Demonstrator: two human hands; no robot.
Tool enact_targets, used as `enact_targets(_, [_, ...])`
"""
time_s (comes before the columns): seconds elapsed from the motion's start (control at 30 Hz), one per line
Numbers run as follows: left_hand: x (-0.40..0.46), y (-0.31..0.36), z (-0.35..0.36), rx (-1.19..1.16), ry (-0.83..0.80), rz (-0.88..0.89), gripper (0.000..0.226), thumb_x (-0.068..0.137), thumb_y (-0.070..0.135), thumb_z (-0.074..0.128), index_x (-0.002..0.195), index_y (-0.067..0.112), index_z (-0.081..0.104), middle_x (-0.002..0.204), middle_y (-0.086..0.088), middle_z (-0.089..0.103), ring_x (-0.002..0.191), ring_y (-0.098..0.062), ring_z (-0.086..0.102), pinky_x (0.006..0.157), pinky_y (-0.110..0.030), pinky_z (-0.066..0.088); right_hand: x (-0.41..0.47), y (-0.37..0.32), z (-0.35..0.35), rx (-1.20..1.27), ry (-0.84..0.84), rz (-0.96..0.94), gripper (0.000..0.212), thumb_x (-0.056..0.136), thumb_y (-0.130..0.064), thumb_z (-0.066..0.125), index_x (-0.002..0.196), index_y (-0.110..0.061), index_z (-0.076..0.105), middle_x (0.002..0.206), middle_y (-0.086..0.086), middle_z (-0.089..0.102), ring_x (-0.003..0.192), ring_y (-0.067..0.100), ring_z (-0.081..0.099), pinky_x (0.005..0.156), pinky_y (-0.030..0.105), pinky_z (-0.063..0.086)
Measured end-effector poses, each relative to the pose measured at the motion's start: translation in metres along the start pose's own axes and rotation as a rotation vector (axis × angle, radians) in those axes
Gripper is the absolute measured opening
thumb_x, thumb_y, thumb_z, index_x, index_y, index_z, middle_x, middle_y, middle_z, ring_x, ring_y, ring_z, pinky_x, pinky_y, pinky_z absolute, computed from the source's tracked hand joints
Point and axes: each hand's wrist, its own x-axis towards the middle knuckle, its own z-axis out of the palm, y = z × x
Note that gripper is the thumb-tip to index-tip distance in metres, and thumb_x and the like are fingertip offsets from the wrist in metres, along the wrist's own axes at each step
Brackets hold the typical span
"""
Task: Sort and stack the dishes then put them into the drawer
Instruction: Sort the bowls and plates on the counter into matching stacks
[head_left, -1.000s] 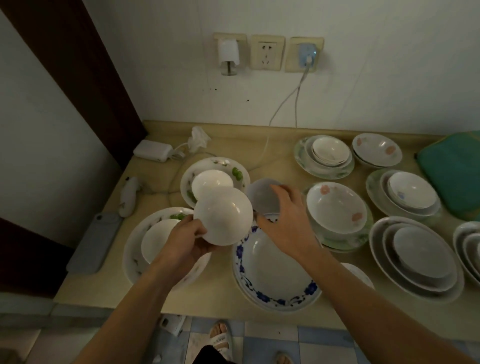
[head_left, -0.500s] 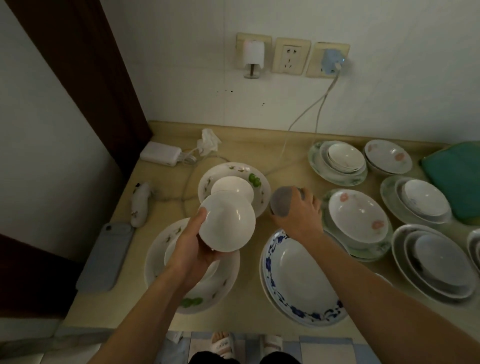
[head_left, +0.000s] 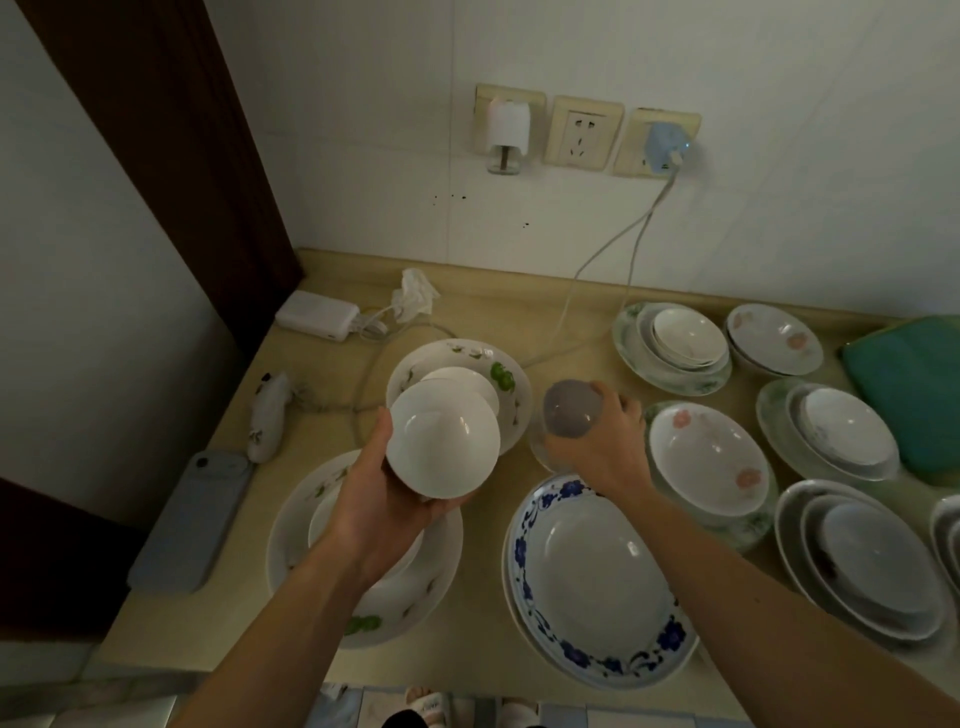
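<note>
- Phone (head_left: 189, 525): lies flat at the counter's left edge, its long axis running from the near edge toward the wall.
- Power bank (head_left: 318, 315): sits in the far left corner of the counter (head_left: 488, 306), with cables trailing from it.
- Green-leaf plate (head_left: 311, 519): rests near the front edge and carries a white bowl, partly hidden by the left forearm.
- Left hand (head_left: 382, 499): held above that plate; the fingers curl under and around a white bowl (head_left: 441, 441), thumb on the left rim. The bowl is off the counter, tilted, its opening facing up and toward the camera.
- Second green-leaf plate (head_left: 506, 379): lies just behind the held bowl, with another white bowl on it.
- Right hand (head_left: 602, 441): the fingers wrap around a small grey bowl (head_left: 569, 413), which is turned so its rounded underside faces up and left. Whether it touches the counter cannot be told.
- Blue-flower plate (head_left: 597, 582): lies flat under the right forearm, opening upward.
- Pink-flower bowl (head_left: 706, 457): sits just right of the right hand on a stacked plate.
- Further nested stacks of dishes (head_left: 857, 561): stand to the right, all opening upward.
</note>
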Motion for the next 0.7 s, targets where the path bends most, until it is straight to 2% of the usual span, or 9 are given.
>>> enact_targets(0.1, [0.004,-0.001,0.005,-0.141,0.017,-0.06,0.038,0.094,0.05,0.059,0.108,0.019,0.076,0.116,-0.014,0.075,0.108,-0.033,0.071,0.081,-0.052,0.061,0.012,-0.003,-0.018,0.201,0.034,0.052,0.106,0.064,-0.05,0.086,0.153,-0.023,0.035,0.149,0.009,0.043,0.132,0.031,0.048,0.107,0.052,0.046])
enact_targets(0.17, [0.008,-0.003,0.008,-0.234,0.016,-0.109,0.046,0.082,0.048,0.069,0.118,0.019,0.074,0.125,-0.018,0.071,0.117,-0.042,0.064,0.085,-0.06,0.058,0.018,-0.007,-0.033,0.414,0.019,0.106,0.103,0.068,-0.046,0.086,0.154,-0.019,0.037,0.146,0.007,0.052,0.125,0.026,0.056,0.103,0.046,0.05])
enact_targets(0.27, [0.015,-0.007,0.016,-0.267,0.014,-0.131,0.058,0.076,0.046,0.075,0.126,0.017,0.066,0.131,-0.019,0.064,0.119,-0.043,0.062,0.081,-0.059,0.059,0.016,-0.015,-0.053,0.647,-0.064,0.147,0.106,0.059,-0.052,0.084,0.151,-0.019,0.043,0.136,0.006,0.06,0.114,0.023,0.064,0.1,0.044,0.054])
enact_targets(0.33, [0.019,-0.008,0.024,-0.28,0.02,-0.137,0.06,0.076,0.045,0.077,0.127,0.016,0.062,0.132,-0.02,0.061,0.118,-0.043,0.061,0.079,-0.057,0.059,0.008,-0.022,-0.063,0.757,-0.174,0.105,0.109,0.054,-0.055,0.084,0.149,-0.021,0.044,0.132,0.005,0.064,0.106,0.021,0.07,0.092,0.039,0.059])
enact_targets(0.4, [0.023,-0.011,0.03,-0.287,0.013,-0.16,0.064,0.075,0.046,0.078,0.129,0.015,0.059,0.135,-0.021,0.058,0.12,-0.043,0.06,0.081,-0.057,0.059,-0.001,-0.031,-0.068,0.813,-0.271,0.032,0.106,0.056,-0.051,0.085,0.15,-0.023,0.044,0.126,0.002,0.068,0.101,0.016,0.074,0.084,0.033,0.06])
enact_targets(0.47, [0.027,-0.013,0.038,-0.293,0.004,-0.18,0.068,0.074,0.046,0.078,0.13,0.013,0.058,0.135,-0.022,0.057,0.121,-0.043,0.06,0.082,-0.056,0.059,-0.011,-0.039,-0.067,0.783,-0.314,-0.05,0.104,0.057,-0.049,0.085,0.15,-0.027,0.044,0.124,-0.003,0.068,0.106,0.016,0.072,0.09,0.037,0.059])
enact_targets(0.57, [0.029,-0.015,0.047,-0.296,-0.001,-0.183,0.072,0.072,0.049,0.079,0.129,0.008,0.06,0.124,-0.023,0.069,0.113,-0.041,0.068,0.082,-0.055,0.059,-0.028,-0.051,-0.062,0.53,-0.325,-0.217,0.108,0.056,-0.056,0.086,0.151,-0.038,0.038,0.132,-0.016,0.059,0.112,0.006,0.064,0.088,0.032,0.06])
enact_targets(0.63, [0.03,-0.015,0.049,-0.29,-0.01,-0.18,0.07,0.075,0.05,0.077,0.128,0.006,0.062,0.114,-0.021,0.074,0.105,-0.038,0.073,0.084,-0.055,0.059,-0.038,-0.057,-0.057,0.366,-0.292,-0.299,0.113,0.054,-0.06,0.085,0.152,-0.041,0.032,0.141,-0.016,0.051,0.119,0.006,0.057,0.093,0.032,0.055])
enact_targets(0.7, [0.029,-0.015,0.051,-0.276,-0.032,-0.171,0.067,0.079,0.051,0.073,0.127,0.005,0.063,0.107,-0.019,0.077,0.097,-0.032,0.076,0.08,-0.051,0.061,-0.045,-0.061,-0.05,0.26,-0.239,-0.364,0.114,0.054,-0.059,0.085,0.152,-0.041,0.031,0.146,-0.014,0.043,0.123,0.006,0.05,0.093,0.026,0.048])
